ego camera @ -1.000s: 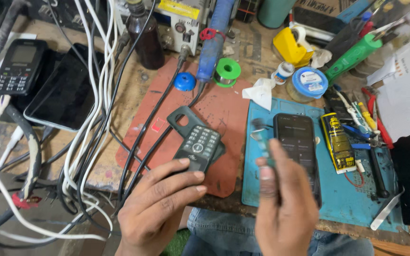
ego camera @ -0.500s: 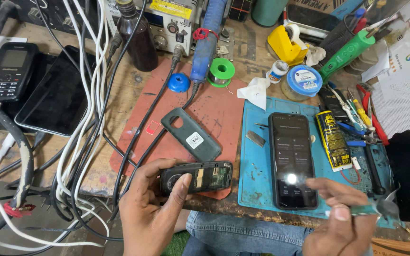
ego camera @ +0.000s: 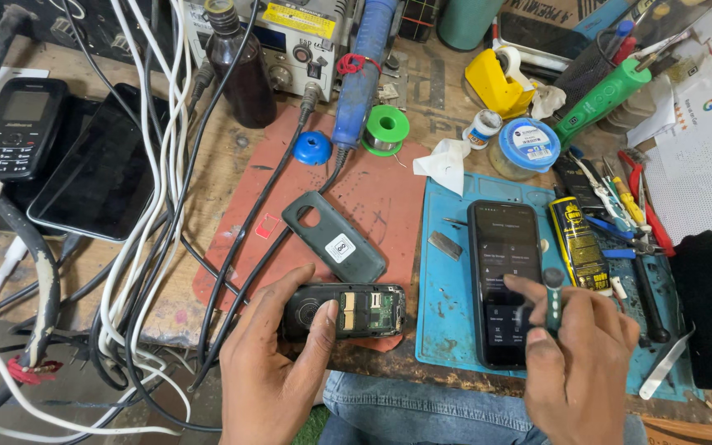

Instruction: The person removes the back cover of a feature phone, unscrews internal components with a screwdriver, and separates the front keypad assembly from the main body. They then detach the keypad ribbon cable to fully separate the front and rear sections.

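Left hand (ego camera: 278,371) grip pinching opened keypad phone (ego camera: 344,311), long axis sideways, on red mat (ego camera: 372,198) near tabletop edge. Right hand (ego camera: 574,363) pinching small green tool (ego camera: 552,298) just right, over smartphone (ego camera: 506,280).

Worn wooden workbench (ego camera: 447,124) carrying a red mat (ego camera: 372,198) at centre. Blue mat (ego camera: 447,305) just right of it, touching. Left of the red mat: tangled cables (ego camera: 138,247), black tablet (ego camera: 96,177), keypad phone (ego camera: 14,128).
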{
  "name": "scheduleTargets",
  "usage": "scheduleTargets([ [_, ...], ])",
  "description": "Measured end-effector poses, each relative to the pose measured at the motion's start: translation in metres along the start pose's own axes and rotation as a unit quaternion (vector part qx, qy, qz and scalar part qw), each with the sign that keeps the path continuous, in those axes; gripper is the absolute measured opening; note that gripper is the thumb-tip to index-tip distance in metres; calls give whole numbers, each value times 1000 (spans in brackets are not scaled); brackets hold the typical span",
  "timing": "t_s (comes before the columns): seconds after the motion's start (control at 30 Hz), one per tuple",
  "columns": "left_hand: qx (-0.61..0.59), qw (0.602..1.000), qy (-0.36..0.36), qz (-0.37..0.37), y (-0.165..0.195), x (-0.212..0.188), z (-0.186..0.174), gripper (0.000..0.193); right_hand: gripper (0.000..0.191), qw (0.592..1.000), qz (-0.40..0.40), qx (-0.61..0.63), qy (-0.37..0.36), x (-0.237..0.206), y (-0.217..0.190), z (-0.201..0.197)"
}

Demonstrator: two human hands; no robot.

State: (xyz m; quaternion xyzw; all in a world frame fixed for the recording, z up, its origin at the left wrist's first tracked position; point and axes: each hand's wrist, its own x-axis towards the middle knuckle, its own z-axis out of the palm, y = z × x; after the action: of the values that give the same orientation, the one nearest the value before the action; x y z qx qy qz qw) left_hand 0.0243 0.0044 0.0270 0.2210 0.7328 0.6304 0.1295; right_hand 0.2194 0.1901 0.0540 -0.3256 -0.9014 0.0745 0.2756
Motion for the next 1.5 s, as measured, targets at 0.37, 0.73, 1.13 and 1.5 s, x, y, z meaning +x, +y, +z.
scheduleTargets([
  [0.37, 178, 963, -130, 156, 2, 6, -18, 69, 18, 985, 102, 125, 56, -55, 25, -2],
  [0.73, 257, 942, -130, 173, -3, 10, -20, 74, 86, 879, 110, 441, 142, -32, -84, 37],
  [1.13, 197, 954, -161, 157, -5, 8, -18, 102, 76, 876, 106, 448, 141, -31, -89, 44],
  [1.5, 185, 945, -163, 213, -6, 9, -22, 96, 72, 881, 65, 446, 144, -18, -95, 49],
])
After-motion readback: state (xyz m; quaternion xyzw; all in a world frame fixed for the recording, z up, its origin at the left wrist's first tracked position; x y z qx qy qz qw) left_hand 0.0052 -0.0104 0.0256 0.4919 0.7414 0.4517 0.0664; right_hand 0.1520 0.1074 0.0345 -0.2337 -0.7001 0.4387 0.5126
